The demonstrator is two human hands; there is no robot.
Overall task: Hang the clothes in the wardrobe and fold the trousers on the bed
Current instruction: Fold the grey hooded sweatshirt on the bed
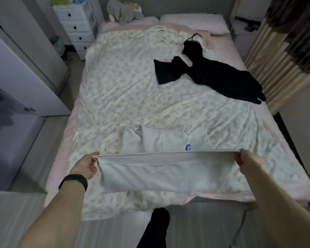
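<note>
Pinching the pale trousers (166, 169) taut at the bed's (115, 83) near edge, left hand (86, 164) and right hand (247, 161) risk a crooked fold if one corner slips.

Middle of bed (125, 86): we find open room to pass over.
Far right of bed: black dress (220, 76) lies in our way.
Left of bed: wardrobe door (25, 77) and drawers (77, 25) crowd us.
</note>
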